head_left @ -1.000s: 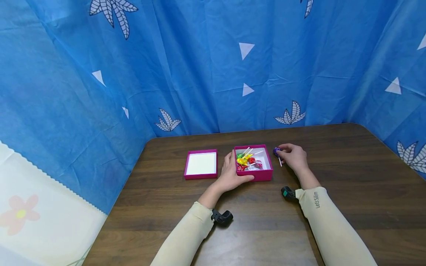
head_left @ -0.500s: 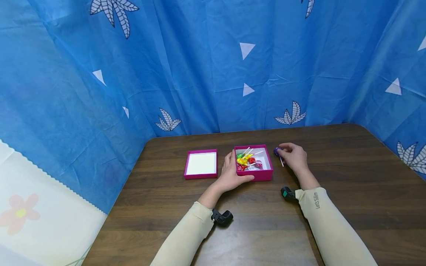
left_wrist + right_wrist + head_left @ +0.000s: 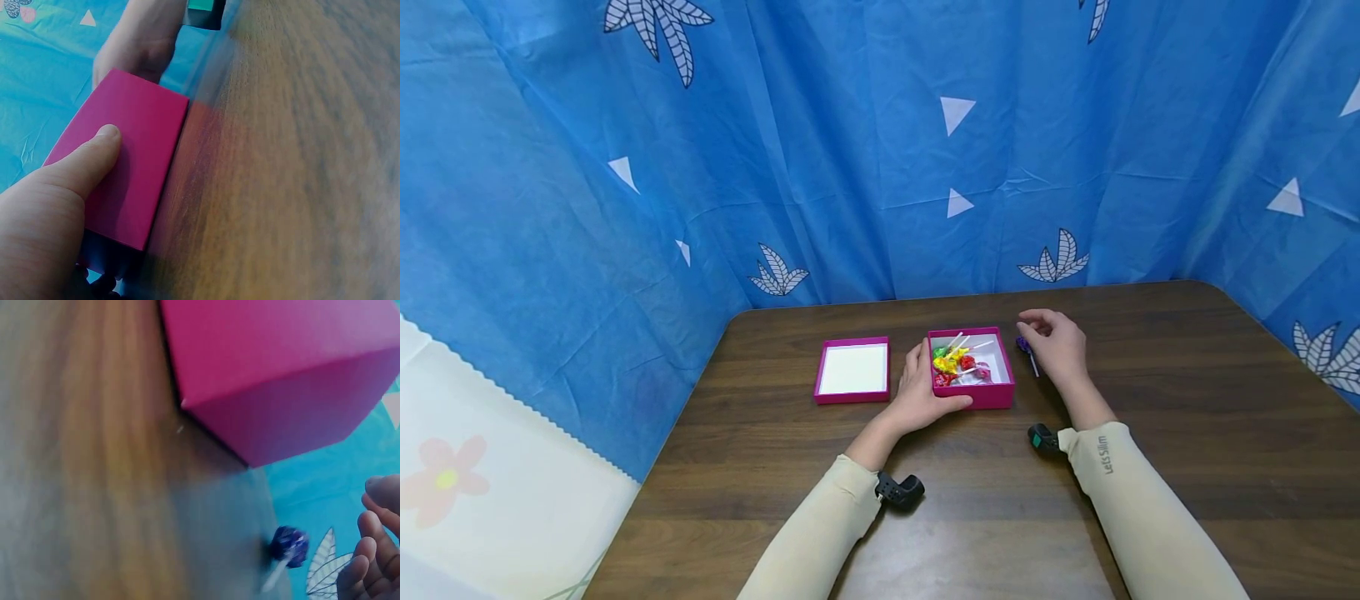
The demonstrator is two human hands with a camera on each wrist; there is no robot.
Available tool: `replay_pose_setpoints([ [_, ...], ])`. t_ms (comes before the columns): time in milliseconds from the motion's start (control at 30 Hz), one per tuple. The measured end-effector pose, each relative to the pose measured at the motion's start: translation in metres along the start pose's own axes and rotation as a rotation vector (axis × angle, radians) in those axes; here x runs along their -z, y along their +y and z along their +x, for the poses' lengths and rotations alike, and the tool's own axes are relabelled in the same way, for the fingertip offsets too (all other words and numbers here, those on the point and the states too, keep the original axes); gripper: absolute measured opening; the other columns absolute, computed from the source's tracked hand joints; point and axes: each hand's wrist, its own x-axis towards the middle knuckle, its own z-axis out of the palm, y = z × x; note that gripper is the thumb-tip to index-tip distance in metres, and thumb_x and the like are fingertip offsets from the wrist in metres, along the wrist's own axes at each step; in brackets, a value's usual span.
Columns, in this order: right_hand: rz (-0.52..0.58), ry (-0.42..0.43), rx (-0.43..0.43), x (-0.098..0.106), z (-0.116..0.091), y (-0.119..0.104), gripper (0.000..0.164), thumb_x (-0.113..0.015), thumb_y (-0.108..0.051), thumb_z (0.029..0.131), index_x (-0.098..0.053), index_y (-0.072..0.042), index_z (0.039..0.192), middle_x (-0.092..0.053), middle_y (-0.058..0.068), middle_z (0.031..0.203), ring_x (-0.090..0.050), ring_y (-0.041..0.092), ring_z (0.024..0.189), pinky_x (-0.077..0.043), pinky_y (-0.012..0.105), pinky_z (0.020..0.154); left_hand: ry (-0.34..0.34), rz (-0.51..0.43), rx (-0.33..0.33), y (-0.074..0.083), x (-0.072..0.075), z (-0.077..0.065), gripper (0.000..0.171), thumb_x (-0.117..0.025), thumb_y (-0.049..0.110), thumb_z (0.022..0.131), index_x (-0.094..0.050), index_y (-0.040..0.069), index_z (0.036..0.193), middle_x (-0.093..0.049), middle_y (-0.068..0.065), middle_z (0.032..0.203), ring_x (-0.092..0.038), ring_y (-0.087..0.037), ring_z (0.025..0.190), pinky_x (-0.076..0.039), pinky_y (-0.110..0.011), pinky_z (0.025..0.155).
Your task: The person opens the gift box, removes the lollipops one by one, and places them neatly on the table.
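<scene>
A magenta box (image 3: pixel 992 398) stands uncovered on the table, with several wrapped lollipops (image 3: pixel 951 364) in green, yellow, red and pink inside. My left hand (image 3: pixel 917 396) grips its near left corner, thumb (image 3: pixel 94 156) flat on the front wall and fingers along the left side. Just right of the box, a purple-wrapped lollipop (image 3: pixel 1024 344) lies on the table, its white stick pointing toward me. My right hand (image 3: pixel 1060 346) hovers beside and above it, holding nothing. In the right wrist view the loosely bent fingers (image 3: pixel 369 550) are apart from the purple lollipop (image 3: pixel 290 545).
Left of the box lies its lid (image 3: pixel 852 400), white inside facing up. The brown wooden table (image 3: pixel 970 500) ends at a blue curtain (image 3: pixel 880 167) at the back. Black wrist cameras (image 3: pixel 901 492) stick out from both sleeves.
My right hand has let go of the purple lollipop and moved slightly up and away, leaving it on the table. The left hand and the box have stayed put.
</scene>
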Motion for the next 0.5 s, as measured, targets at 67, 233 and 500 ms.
replay_pose_setpoints([
  [67,0.011,0.014,0.014,0.001,0.000,-0.006,0.031,-0.062,-0.029,0.099,-0.069,-0.009,0.122,-0.062,0.014,0.105,-0.053,0.026,0.095,-0.043,0.031,0.079,0.001,-0.002,-0.002,0.000,0.001,-0.001,0.124,-0.078,0.056,0.076,0.001,0.015,0.162,-0.006,-0.006,0.166,-0.020,-0.033,0.150,-0.027,-0.060,0.120],
  [233,0.044,0.051,0.044,0.003,-0.001,-0.020,0.029,-0.063,-0.031,0.099,-0.070,-0.012,0.120,-0.063,0.011,0.103,-0.052,0.021,0.090,-0.043,0.025,0.074,0.003,-0.014,-0.009,-0.001,0.001,-0.001,0.124,-0.078,0.056,0.076,0.001,0.016,0.162,-0.006,-0.006,0.165,-0.020,-0.032,0.150,-0.027,-0.059,0.120],
  [500,0.128,0.050,0.158,0.002,-0.007,-0.043,0.027,-0.066,-0.031,0.097,-0.073,-0.013,0.116,-0.068,0.010,0.101,-0.052,0.017,0.085,-0.041,0.013,0.066,0.003,-0.023,-0.006,0.000,0.000,-0.002,0.124,-0.078,0.057,0.076,0.001,0.016,0.162,-0.006,-0.006,0.165,-0.020,-0.033,0.149,-0.028,-0.060,0.120],
])
